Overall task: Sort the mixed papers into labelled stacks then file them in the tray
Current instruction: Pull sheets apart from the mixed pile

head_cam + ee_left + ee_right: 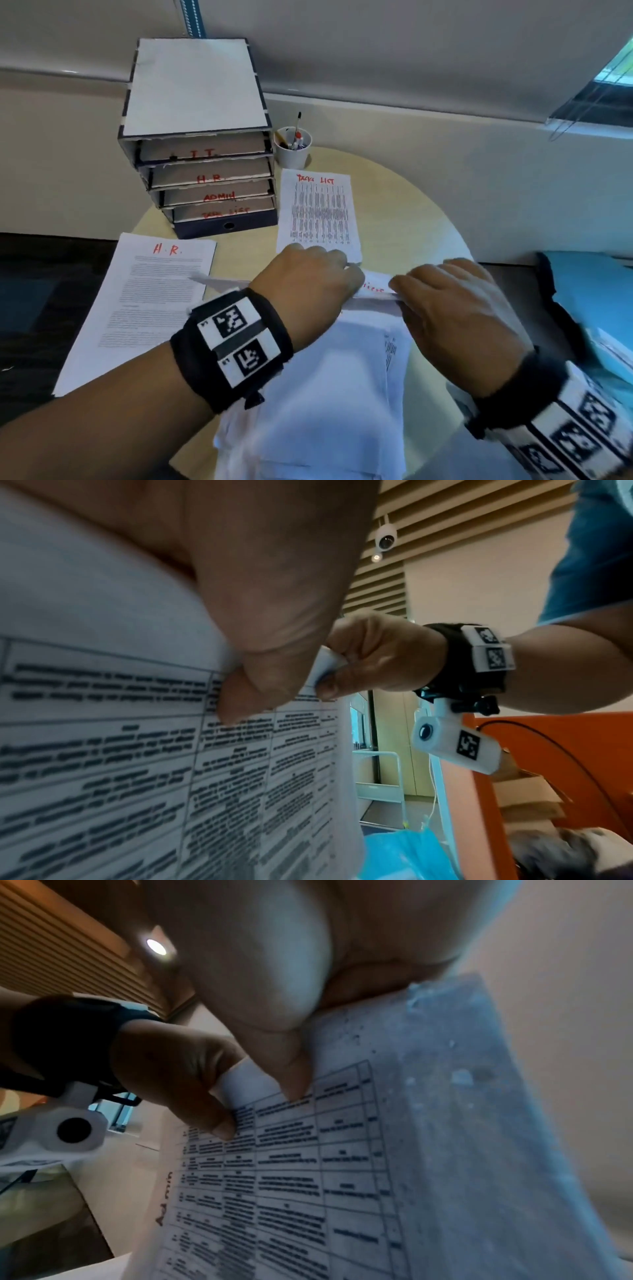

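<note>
A printed table sheet (375, 291) marked "Admin" in red is lifted by its top edge over the mixed paper pile (325, 394). My left hand (308, 284) pinches that edge on the left, thumb under the sheet (103, 750). My right hand (452, 308) pinches the same edge on the right, its thumb pressed on the sheet (308, 1177). An "H.R." stack (147, 301) lies at the left. A "Tasks List" sheet (318, 212) lies beyond my hands. The filing tray (226, 226) stands at the back, its shelves labelled I.T., H.R., ADMIN and TASK LIST.
A white cup (294, 154) with pens stands right of the tray. The round pale table (411, 212) ends close behind the tray and at the right. A blue folder (596, 301) lies off the table's right side. A wall runs behind.
</note>
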{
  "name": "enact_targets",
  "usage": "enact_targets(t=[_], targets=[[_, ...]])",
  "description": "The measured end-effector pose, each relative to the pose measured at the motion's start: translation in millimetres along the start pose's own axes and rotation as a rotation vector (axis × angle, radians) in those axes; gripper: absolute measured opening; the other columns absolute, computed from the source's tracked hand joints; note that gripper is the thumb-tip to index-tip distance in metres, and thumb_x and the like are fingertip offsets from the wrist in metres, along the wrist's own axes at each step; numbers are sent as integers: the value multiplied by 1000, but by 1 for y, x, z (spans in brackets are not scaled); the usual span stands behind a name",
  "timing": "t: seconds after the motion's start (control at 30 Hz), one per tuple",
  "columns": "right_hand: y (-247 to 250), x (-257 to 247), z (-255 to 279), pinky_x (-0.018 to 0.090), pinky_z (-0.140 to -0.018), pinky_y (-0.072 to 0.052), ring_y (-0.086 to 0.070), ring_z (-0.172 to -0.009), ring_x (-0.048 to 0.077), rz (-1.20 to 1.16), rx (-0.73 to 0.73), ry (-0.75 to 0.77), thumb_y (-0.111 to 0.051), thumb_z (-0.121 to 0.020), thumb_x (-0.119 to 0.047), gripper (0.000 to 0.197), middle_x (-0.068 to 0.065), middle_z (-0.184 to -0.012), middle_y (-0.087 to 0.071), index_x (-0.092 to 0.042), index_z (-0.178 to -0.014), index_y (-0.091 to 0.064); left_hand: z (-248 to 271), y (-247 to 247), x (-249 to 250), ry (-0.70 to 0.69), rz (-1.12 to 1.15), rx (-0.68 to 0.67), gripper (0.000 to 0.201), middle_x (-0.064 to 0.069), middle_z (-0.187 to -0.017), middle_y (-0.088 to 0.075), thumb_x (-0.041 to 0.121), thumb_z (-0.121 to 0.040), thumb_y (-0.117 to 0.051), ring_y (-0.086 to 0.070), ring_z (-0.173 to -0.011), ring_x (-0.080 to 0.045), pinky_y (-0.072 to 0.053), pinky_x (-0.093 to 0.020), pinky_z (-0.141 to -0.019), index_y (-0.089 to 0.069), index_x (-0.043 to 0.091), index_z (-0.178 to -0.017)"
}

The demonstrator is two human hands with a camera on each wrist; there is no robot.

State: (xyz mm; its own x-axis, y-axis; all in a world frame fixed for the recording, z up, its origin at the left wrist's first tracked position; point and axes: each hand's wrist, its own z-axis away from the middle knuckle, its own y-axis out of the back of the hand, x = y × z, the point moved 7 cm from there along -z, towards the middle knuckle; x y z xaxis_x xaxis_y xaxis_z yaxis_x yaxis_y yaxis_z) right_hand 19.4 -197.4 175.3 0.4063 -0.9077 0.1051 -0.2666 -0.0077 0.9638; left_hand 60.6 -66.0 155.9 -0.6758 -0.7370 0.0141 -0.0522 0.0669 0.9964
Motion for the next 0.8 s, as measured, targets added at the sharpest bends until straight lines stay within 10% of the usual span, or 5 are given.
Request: enact_targets(t=[0.13,0.33,0.57,0.67,0.8], targets=[[-25,40,6,32,-49,-45,-56,-57,22,-159,-152,-155,-53,-86,-26,12,-2,-67,-56,-22,-78,-61,-6,-1,-14,36,-2,89,25,1,-67,-49,7,-67,-70,-50,-58,-27,-27,-32,-56,-51,22,-74],[-97,163,39,32,-62,-50,-65,-62,23,-853,-324,-871,-67,-90,-18,15,10,-74,-72,-8,-79,-69,25,-6,-79,404,189,406,54,-13,-126,-54,19,-72,-67,-51,-113,-35,-45,-49,-89,-59,13,-124],[-252,256,88,54,-88,-53,-68,-89,39,-1242,-174,-1365,-93,-45,-46,80,27,-101,-70,-7,-111,-67,78,-190,-42,302,255,-368,74,7,-117,-68,74,-66,-53,-71,-97,-12,-61,-28,-63,-48,39,-132],[-276,264,67,44,-77,-55,-67,-76,29,-1184,-100,-1425,-79,-66,-42,46,14,-86,-74,-11,-100,-73,97,-251,-37,340,284,-438,91,27,-128,-56,80,-76,-46,-71,-82,1,-58,-21,-51,-15,38,-152],[-259,242,28,28,-68,-50,-66,-76,24,-1048,-159,-1417,-65,-90,-25,15,4,-84,-70,-11,-89,-70,98,-267,-31,298,296,-370,49,5,-116,-69,60,-99,-16,-75,-83,-14,-59,-34,-49,-47,38,-129]])
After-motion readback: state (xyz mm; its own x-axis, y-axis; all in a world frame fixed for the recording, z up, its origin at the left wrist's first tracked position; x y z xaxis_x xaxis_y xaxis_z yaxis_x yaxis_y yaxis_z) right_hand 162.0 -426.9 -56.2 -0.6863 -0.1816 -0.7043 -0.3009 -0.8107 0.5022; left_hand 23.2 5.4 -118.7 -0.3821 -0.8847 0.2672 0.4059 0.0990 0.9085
